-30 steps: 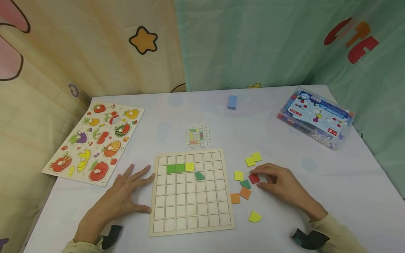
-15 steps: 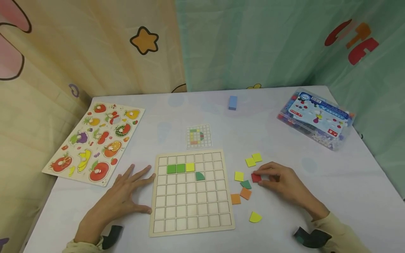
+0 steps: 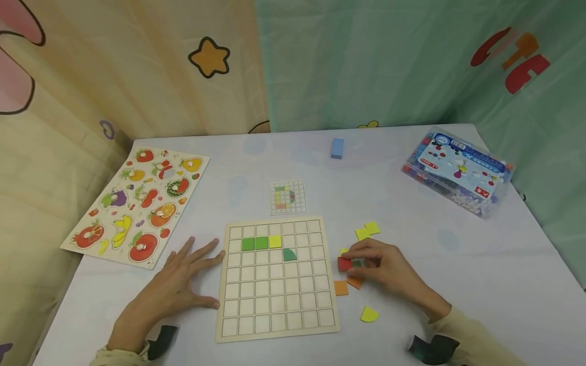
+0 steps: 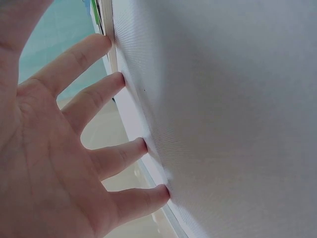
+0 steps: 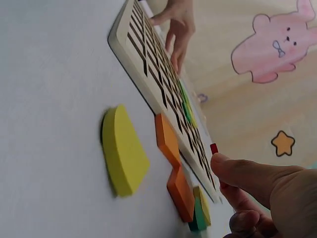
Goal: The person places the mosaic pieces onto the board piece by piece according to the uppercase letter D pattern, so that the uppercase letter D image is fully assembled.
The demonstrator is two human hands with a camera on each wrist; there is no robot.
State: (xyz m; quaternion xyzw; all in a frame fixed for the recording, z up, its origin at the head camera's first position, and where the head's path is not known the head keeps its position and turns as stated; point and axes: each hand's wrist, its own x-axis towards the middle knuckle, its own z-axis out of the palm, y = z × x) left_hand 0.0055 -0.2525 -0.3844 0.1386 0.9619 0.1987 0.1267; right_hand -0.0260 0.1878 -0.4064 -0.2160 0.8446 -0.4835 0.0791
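Observation:
Between thumb and forefinger, my right hand (image 3: 384,264) pinches a red square tile (image 3: 344,264) just off the right edge of the wooden grid board (image 3: 285,295). Under and around these fingers lie a yellow square (image 3: 343,251), a dark green quarter-round tile (image 3: 357,264) and an orange tile (image 3: 354,282), all partly covered. My left hand (image 3: 183,279) lies spread, fingertips at the board's left edge; the left wrist view shows its straight fingers touching the cloth. On the board sit two green squares (image 3: 254,244), a yellow square (image 3: 275,241) and a green quarter-round tile (image 3: 289,254).
A small pattern card (image 3: 287,197) lies behind the board. A fruit puzzle (image 3: 137,208) is at left, a blue block (image 3: 337,148) at the back, a clear plastic case (image 3: 458,170) at right. Another orange square (image 3: 341,287) and a yellow quarter-round tile (image 3: 369,314) lie nearby.
My right hand has pinched the red tile and carried it left, over the loose tiles and close to the board. The left hand has stayed in place.

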